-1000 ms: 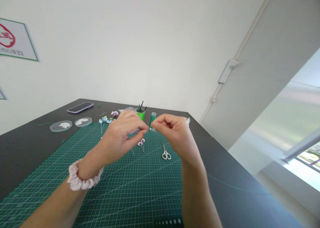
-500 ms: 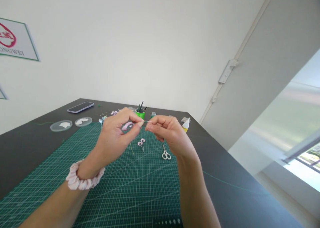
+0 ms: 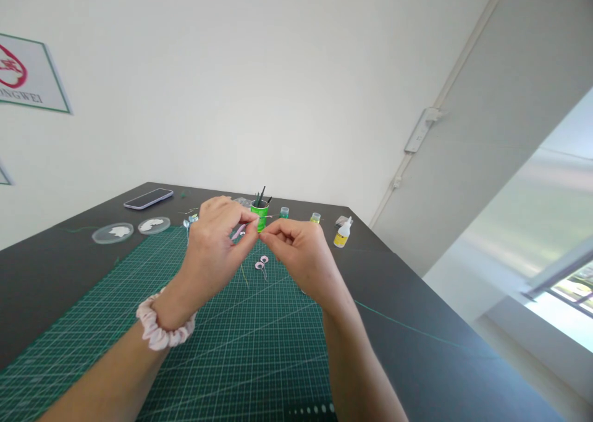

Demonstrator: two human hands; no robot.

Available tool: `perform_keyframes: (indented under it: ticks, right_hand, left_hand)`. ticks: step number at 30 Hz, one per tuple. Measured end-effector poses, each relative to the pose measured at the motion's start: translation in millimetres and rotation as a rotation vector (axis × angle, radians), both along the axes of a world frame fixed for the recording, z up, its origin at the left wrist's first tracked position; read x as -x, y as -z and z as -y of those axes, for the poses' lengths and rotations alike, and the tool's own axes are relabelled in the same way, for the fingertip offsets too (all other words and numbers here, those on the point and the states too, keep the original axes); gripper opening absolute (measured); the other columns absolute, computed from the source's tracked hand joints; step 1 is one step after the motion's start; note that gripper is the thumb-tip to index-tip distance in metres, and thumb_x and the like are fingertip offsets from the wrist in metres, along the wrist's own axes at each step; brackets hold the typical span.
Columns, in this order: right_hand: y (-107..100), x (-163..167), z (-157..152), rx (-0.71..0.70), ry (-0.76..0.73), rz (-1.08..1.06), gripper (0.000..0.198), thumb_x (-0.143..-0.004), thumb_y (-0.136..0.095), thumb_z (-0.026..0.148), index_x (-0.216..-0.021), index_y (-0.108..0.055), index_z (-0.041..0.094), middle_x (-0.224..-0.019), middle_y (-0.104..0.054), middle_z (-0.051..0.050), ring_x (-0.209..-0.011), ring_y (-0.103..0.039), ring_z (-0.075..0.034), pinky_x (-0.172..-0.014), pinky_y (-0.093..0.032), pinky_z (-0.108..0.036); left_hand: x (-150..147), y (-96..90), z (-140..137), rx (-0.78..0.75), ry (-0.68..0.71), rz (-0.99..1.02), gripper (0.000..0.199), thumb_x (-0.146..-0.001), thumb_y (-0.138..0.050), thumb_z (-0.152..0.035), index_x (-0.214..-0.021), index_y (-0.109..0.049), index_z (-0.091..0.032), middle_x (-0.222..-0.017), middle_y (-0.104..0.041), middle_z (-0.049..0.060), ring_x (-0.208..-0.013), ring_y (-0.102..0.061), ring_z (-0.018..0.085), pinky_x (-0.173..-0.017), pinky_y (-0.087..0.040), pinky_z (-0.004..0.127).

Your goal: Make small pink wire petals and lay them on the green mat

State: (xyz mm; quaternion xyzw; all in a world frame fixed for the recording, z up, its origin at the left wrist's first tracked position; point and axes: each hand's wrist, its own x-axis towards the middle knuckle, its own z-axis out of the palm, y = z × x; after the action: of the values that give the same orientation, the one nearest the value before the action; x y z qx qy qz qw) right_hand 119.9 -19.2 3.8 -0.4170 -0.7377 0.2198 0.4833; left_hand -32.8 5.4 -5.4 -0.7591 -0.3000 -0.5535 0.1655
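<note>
My left hand [image 3: 215, 236], with a pale scrunchie [image 3: 162, 329] on its wrist, is closed in a pinch of thumb and forefinger. A thin wire [image 3: 267, 216] pokes out to the right from its fingertips. Just below and to the right, my right hand [image 3: 299, 252] pinches too, its fingertips close to the left ones. What it holds is very fine, seemingly a green thread. A pink curved piece [image 3: 238, 231] shows behind the left fingers. Beneath the hands, two small pink petal pieces on wire stems [image 3: 262, 263] lie on the green cutting mat [image 3: 241, 348].
A green cup of tools [image 3: 260, 218], small jars [image 3: 284, 212] and a glue bottle [image 3: 342, 233] stand behind. At left are two clear dishes with white pieces [image 3: 113, 232] and a phone [image 3: 149, 199]. A green thread [image 3: 407, 324] trails across the dark table at right.
My right hand has shifted left and slightly down, its fingers curling downward beside the left pinch. The left hand has moved slightly left. The scissors are now hidden behind my right hand.
</note>
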Motion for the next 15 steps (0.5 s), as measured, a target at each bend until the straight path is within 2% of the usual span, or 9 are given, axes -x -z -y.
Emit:
perform_keyframes:
  ticks: [6, 9, 12, 15]
  right_hand:
    - [-3, -2, 8, -0.218, 0.119, 0.077, 0.02, -0.086, -0.052, 0.018, -0.068, -0.059, 0.017, -0.054, -0.041, 0.005, -0.051, -0.035, -0.008, -0.051, -0.027, -0.026]
    - [-4, -4, 8, -0.292, 0.174, 0.097, 0.018, -0.085, -0.052, 0.016, -0.068, -0.057, 0.018, -0.053, -0.038, 0.006, -0.05, -0.034, -0.008, -0.051, -0.027, -0.026]
    - [-4, -7, 5, -0.329, 0.201, 0.103, 0.017, -0.085, -0.052, 0.016, -0.068, -0.054, 0.019, -0.053, -0.035, 0.007, -0.05, -0.033, -0.009, -0.051, -0.027, -0.026]
    - [-3, -11, 2, -0.307, 0.182, 0.081, 0.018, -0.086, -0.052, 0.018, -0.068, -0.054, 0.019, -0.053, -0.034, 0.007, -0.051, -0.034, -0.009, -0.051, -0.027, -0.026]
  left_hand:
    - [1, -1.6, 0, -0.024, 0.046, -0.11, 0.017, -0.089, -0.051, -0.013, -0.075, -0.057, -0.02, -0.065, -0.061, -0.002, -0.067, -0.054, 0.015, -0.08, -0.046, 0.037]
    - [1, -2.7, 0, -0.015, 0.082, -0.154, 0.015, -0.09, -0.051, -0.013, -0.077, -0.058, -0.019, -0.066, -0.062, -0.002, -0.069, -0.054, 0.015, -0.079, -0.045, 0.036]
    - [1, -3.9, 2, 0.002, 0.12, -0.184, 0.015, -0.09, -0.051, -0.013, -0.079, -0.058, -0.019, -0.069, -0.065, -0.002, -0.069, -0.056, 0.014, -0.082, -0.044, 0.037]
    - [2, -5.3, 3, 0.023, 0.158, -0.206, 0.016, -0.091, -0.05, -0.013, -0.078, -0.057, -0.02, -0.07, -0.066, -0.002, -0.07, -0.057, 0.014, -0.082, -0.044, 0.037]
